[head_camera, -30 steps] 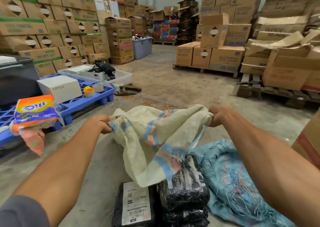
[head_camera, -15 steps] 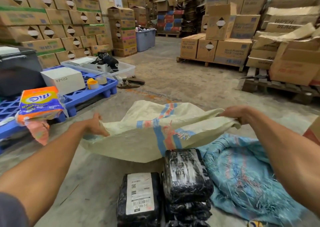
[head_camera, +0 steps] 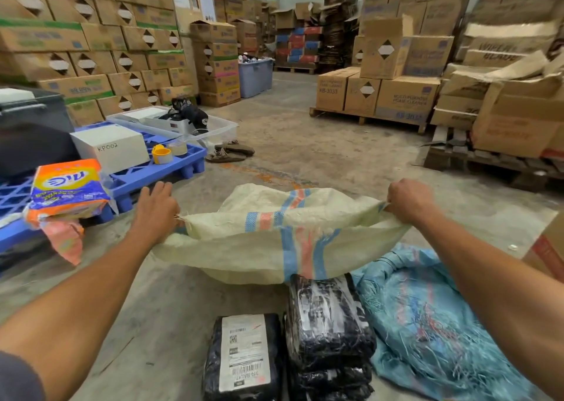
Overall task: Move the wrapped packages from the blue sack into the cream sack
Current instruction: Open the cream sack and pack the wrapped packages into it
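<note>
I hold the cream sack (head_camera: 274, 241), which has blue and red stripes, stretched wide above the concrete floor. My left hand (head_camera: 155, 208) holds its left edge at the thumb side, fingers pointing forward. My right hand (head_camera: 409, 202) grips the right edge in a fist. Just below the sack lie the black wrapped packages: one with a white label (head_camera: 244, 358) and a stack of them (head_camera: 329, 318) beside it. The blue sack (head_camera: 433, 315) lies crumpled and flat on the floor to their right.
A blue plastic pallet (head_camera: 158, 177) at the left carries a white box (head_camera: 113, 147) and an orange detergent bag (head_camera: 67, 186). Sandals (head_camera: 232, 153) lie on the floor ahead. A cardboard box (head_camera: 549, 248) stands close on the right. Stacked cartons on wooden pallets ring the open floor.
The cream sack was bunched between my hands; now it is pulled out wide and lower. My hands moved apart and my left fingers straightened.
</note>
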`<state>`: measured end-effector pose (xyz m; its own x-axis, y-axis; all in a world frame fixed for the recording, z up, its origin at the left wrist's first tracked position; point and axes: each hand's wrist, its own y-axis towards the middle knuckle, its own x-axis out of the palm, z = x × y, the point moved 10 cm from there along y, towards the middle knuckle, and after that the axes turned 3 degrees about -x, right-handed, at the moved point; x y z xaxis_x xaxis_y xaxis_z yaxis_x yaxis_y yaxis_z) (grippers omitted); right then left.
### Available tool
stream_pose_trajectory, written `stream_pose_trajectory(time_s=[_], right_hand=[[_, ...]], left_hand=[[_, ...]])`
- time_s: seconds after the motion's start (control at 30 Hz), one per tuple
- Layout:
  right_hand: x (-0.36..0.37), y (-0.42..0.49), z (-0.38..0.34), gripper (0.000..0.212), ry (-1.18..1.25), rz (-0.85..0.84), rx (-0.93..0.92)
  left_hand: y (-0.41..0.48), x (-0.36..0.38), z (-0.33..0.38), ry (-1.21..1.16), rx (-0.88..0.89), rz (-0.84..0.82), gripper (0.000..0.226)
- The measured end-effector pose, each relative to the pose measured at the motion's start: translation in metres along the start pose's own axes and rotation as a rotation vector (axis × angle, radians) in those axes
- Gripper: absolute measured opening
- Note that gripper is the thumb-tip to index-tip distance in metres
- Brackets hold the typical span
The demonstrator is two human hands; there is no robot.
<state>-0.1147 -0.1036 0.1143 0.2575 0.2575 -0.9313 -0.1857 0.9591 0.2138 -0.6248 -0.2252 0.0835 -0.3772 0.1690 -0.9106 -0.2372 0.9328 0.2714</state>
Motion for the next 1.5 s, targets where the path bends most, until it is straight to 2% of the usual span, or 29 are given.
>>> stream_pose_trajectory(time_s=[0.03,0.07,0.13,0.2,0.27,0.3,0.33,0.37,0.43,0.47,0.5,0.53,0.57,0.6,0.67,0.73,0.8,0.83,0.9,0.97,1.03,1.1,1.13,1.2,1.23,1.3,1.37,1.43,1.5], right_hand=[[-0.001,-0.001,-0.001,0.025,0.04,-0.02,0.061],[0.0,-0.002,-0.002,0.027,0.12,-0.054,0.12],[0.011,-0.003,-0.006,0.03,0.335,-0.165,0.228],[0.024,-0.002,-0.011,0.022,0.655,-0.281,0.364],[0.034,-0.008,-0.026,0.013,1.176,-0.375,0.573],[0.043,-0.012,-0.033,0.021,1.392,-0.414,0.679],[0.051,-0.016,-0.038,0.027,1.563,-0.439,0.775],[0.06,-0.02,-0.04,0.027,1.699,-0.469,0.861],[0.084,-0.027,-0.035,0.027,1.915,-0.509,1.086],[0.095,-0.033,-0.031,0.035,1.969,-0.536,1.206],[0.103,-0.034,-0.028,0.037,1.98,-0.576,1.235],[0.104,-0.035,-0.025,0.032,1.951,-0.602,1.195],[0.102,-0.035,-0.021,0.028,1.887,-0.622,1.139],[0.102,-0.034,-0.018,0.028,1.829,-0.654,1.06],[0.105,-0.037,-0.016,0.044,1.732,-0.761,0.935],[0.116,-0.035,0.0,0.055,1.736,-0.777,0.894],[0.101,-0.052,0.012,0.043,1.748,-0.731,0.894],[0.095,-0.058,0.015,0.034,1.809,-0.707,0.911],[0.079,-0.065,0.012,0.023,1.953,-0.652,0.863],[0.066,-0.061,0.007,0.028,2.047,-0.624,0.756],[0.052,-0.054,-0.002,0.038,2.001,-0.642,0.592],[0.049,-0.044,-0.007,0.042,1.636,-0.675,0.409],[0.052,-0.035,-0.004,0.038,1.392,-0.636,0.357],[0.046,-0.013,0.006,0.032,0.946,-0.445,0.294],[0.039,-0.003,0.01,0.032,0.765,-0.351,0.273],[0.025,0.007,0.014,0.033,0.538,-0.185,0.265],[0.013,0.005,0.014,0.029,0.48,-0.057,0.29],[0.0,0.003,0.008,0.02,0.438,0.034,0.294],[-0.008,0.001,0.0,0.013,0.377,0.079,0.282]], left_hand=[[0.003,-0.009,0.004,0.02,-0.02,0.028,0.015],[0.002,-0.014,0.005,-0.071,-0.087,0.014,0.012],[0.004,-0.018,0.0,-0.369,-0.321,-0.025,0.013],[-0.001,-0.008,-0.01,-0.748,-0.617,-0.115,0.021],[-0.001,0.028,0.002,-1.32,-0.876,-0.338,0.032],[-0.002,0.045,0.013,-1.652,-1.005,-0.428,0.033],[-0.009,0.053,0.02,-1.862,-1.147,-0.473,0.029],[-0.019,0.058,0.026,-2.043,-1.279,-0.48,0.022],[-0.035,0.07,0.03,-2.197,-1.456,-0.459,0.013],[-0.043,0.076,0.027,-2.162,-1.5,-0.466,0.011],[-0.049,0.076,0.025,-2.179,-1.518,-0.459,0.011],[-0.054,0.076,0.014,-2.05,-1.453,-0.438,0.016],[-0.055,0.07,0.006,-1.944,-1.312,-0.427,0.031],[-0.05,0.066,0.016,-1.876,-1.13,-0.583,0.039],[-0.048,0.086,-0.007,-1.676,-1.102,-0.62,0.039],[-0.051,0.088,-0.014,-1.734,-1.055,-0.801,0.033],[-0.059,0.088,-0.021,-1.788,-1.016,-0.904,0.023],[-0.059,0.083,-0.025,-1.781,-0.978,-0.892,0.021],[-0.057,0.072,-0.027,-1.745,-0.836,-0.911,0.032],[-0.051,0.065,-0.028,-1.559,-0.664,-0.909,0.046],[-0.034,0.063,-0.038,-1.116,-0.501,-0.81,0.051],[-0.014,0.056,-0.044,-0.795,-0.444,-0.597,0.059],[-0.006,0.052,-0.045,-0.72,-0.445,-0.503,0.068],[0.002,0.051,-0.05,-0.693,-0.515,-0.355,0.084],[0.0,0.051,-0.055,-0.712,-0.58,-0.276,0.084],[-0.006,0.041,-0.066,-0.639,-0.658,-0.106,0.068],[-0.01,0.019,-0.071,-0.444,-0.657,0.048,0.05],[-0.007,0.006,-0.063,-0.393,-0.596,0.1,0.032],[-0.002,0.001,-0.054,-0.461,-0.558,0.124,0.021]])
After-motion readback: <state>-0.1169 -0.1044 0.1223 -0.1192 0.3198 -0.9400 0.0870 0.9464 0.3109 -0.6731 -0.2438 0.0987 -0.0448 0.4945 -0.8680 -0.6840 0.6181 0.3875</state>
